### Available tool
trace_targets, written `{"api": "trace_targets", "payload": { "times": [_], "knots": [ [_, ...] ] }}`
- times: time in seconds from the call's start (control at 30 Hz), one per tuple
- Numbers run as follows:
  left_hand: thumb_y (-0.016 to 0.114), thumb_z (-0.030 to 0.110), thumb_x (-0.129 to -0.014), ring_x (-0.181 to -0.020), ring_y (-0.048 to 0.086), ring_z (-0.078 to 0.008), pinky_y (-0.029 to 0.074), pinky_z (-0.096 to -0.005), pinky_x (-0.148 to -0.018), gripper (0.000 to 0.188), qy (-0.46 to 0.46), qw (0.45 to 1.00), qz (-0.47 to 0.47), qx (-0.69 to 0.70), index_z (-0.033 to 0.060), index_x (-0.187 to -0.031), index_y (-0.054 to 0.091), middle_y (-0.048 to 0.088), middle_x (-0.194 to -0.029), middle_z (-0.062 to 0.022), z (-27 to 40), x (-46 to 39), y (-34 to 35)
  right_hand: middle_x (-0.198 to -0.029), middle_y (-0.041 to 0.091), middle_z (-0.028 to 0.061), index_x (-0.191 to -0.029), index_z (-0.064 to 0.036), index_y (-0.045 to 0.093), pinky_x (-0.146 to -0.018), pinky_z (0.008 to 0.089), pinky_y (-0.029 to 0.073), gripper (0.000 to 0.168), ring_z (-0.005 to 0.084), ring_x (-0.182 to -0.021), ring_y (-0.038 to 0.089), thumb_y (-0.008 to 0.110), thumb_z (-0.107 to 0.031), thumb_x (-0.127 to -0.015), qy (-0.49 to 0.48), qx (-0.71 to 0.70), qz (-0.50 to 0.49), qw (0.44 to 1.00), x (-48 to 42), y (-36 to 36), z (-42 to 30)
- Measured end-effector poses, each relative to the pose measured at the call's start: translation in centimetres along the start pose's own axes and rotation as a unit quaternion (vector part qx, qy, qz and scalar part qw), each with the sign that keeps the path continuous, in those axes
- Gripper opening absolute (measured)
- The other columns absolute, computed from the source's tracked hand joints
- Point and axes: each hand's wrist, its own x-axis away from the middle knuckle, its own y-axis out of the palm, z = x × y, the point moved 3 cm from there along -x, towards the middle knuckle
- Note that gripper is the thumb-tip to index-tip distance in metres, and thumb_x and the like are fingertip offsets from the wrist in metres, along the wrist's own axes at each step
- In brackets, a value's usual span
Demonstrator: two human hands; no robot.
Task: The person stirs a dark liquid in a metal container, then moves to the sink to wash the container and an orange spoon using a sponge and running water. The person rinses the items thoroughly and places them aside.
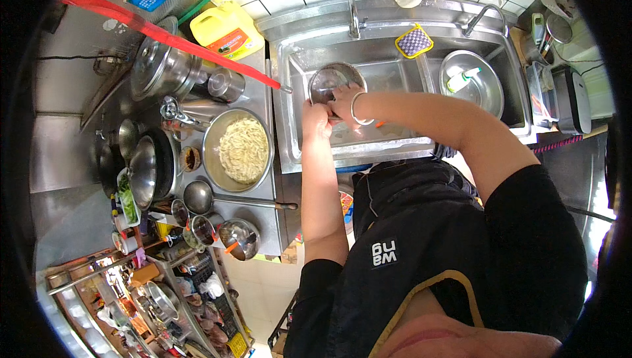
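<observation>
A round metal bowl (340, 69) is in the left part of a stainless steel sink (390, 76). My left hand (317, 117) grips the near-left rim of this bowl. With a bracelet at its wrist, my right hand (348, 103) reaches over the bowl's near side; its fingers are at the bowl's inside, and whether they hold anything cannot be told. A faucet (354, 19) stands behind the bowl. On the counter to the left, a large metal bowl (210, 160) contains pale strips that look like noodles.
A red hose (173, 37) ends at the sink's left rim. Left are a yellow jug (229, 32), a lidded steel pot (158, 66), a wok (143, 170) and a ladle (198, 197). The right basin holds a metal basin (486, 96) with a spray bottle (459, 81). A checked pad (414, 42) lies behind.
</observation>
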Motion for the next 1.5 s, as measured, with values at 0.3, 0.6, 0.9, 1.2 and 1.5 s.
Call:
{"api": "trace_targets", "payload": {
  "times": [0.3, 0.6, 0.9, 1.2, 1.5],
  "knots": [
    [0.042, -0.012, -0.062, -0.100, 0.062, -0.0491, 0.058, -0.0646, -0.081, 0.058, -0.110, 0.981, -0.055, 0.147, -0.0142, -0.120, 0.041, 0.053, -0.115, -0.0297, -4.3, -0.1, -0.8, -0.117, 0.063, 0.0228, -0.139, -0.019, 0.047, -0.090, 0.0444, 0.048, 0.071, 0.0395, -0.108, 0.061, 0.061, 0.000, -0.072, -0.009, -0.379, 0.064, 0.923, -3.0, 2.8, 2.9],
    [0.048, -0.003, -0.086, -0.114, 0.058, -0.0442, 0.055, -0.0609, -0.091, 0.044, -0.093, 0.988, -0.123, -0.005, -0.0099, -0.129, 0.041, 0.050, -0.131, -0.0250, -1.5, 3.7, 1.0, -0.125, 0.054, 0.0192, -0.124, -0.009, 0.050, -0.076, 0.0440, 0.057, 0.054, 0.0366, -0.096, 0.068, 0.071, -0.010, -0.074, -0.190, -0.050, 0.314, 0.929, 3.3, -1.7, -1.5],
    [0.036, -0.007, -0.086, -0.102, 0.058, -0.0536, 0.062, -0.0497, -0.082, 0.048, -0.252, 0.940, -0.134, 0.189, -0.0198, -0.131, 0.032, 0.048, -0.123, -0.0372, -4.9, 0.4, 1.3, -0.110, 0.065, 0.0219, -0.121, -0.004, 0.055, -0.079, 0.0417, 0.058, 0.039, 0.0350, -0.100, 0.069, 0.065, -0.013, -0.085, 0.038, -0.031, 0.215, 0.975, -0.6, -4.3, 0.8],
    [0.034, -0.013, -0.073, -0.106, 0.059, -0.0516, 0.056, -0.0639, -0.086, 0.052, -0.061, 0.960, 0.039, 0.271, -0.0198, -0.125, 0.038, 0.052, -0.122, -0.0308, -6.5, 0.1, 1.8, -0.095, 0.070, 0.0215, -0.113, -0.002, 0.050, -0.080, 0.0460, 0.055, 0.031, 0.0366, -0.095, 0.069, 0.062, -0.016, -0.087, 0.266, -0.240, 0.236, 0.903, -0.1, -0.3, 6.3],
    [0.061, 0.007, -0.081, -0.108, 0.062, -0.0406, 0.047, -0.0589, -0.101, 0.044, -0.138, 0.960, -0.131, 0.205, -0.0100, -0.120, 0.050, 0.062, -0.115, -0.0228, -0.3, 2.8, 0.6, -0.079, 0.067, 0.0149, -0.113, -0.015, 0.052, -0.061, 0.0482, 0.051, 0.034, 0.0376, -0.075, 0.068, 0.061, -0.011, -0.080, -0.067, -0.076, 0.356, 0.929, 2.8, -5.4, 6.8]
  ]
}}
